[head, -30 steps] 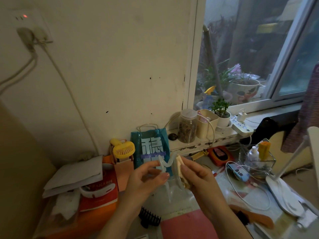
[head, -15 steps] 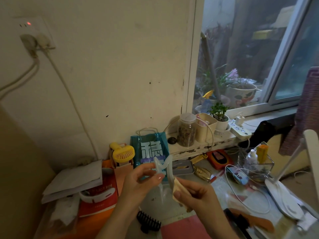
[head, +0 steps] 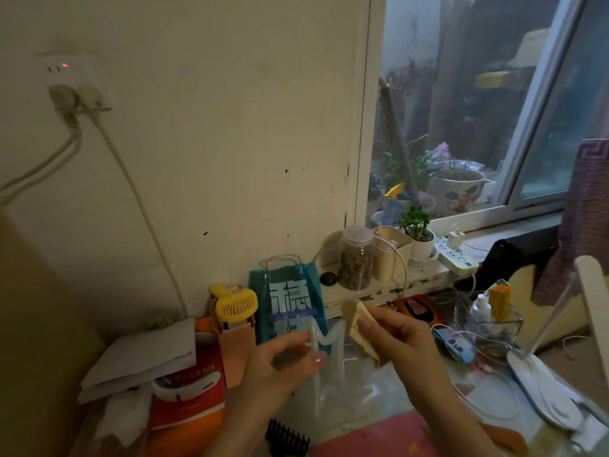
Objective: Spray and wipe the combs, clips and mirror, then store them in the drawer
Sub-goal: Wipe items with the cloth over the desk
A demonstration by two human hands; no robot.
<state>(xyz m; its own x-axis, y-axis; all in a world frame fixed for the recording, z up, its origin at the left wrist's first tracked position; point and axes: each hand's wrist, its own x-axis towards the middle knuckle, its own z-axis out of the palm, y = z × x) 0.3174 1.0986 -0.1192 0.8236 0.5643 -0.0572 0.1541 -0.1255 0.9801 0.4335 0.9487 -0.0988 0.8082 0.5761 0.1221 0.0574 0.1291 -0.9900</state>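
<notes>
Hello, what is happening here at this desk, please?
A person is cleaning hair things. The left hand holds a clear hair clip, and the right hand pinches a tan cloth just beside it, not touching. A black comb lies on the desk below, not yet stored.

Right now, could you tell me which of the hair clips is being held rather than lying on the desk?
The translucent clip, pinched in the left hand; the black clip lies on the desk, untouched.

Yellow fan (head: 238,304) beside teal bag (head: 287,301); jar (head: 356,257) on sill
</notes>
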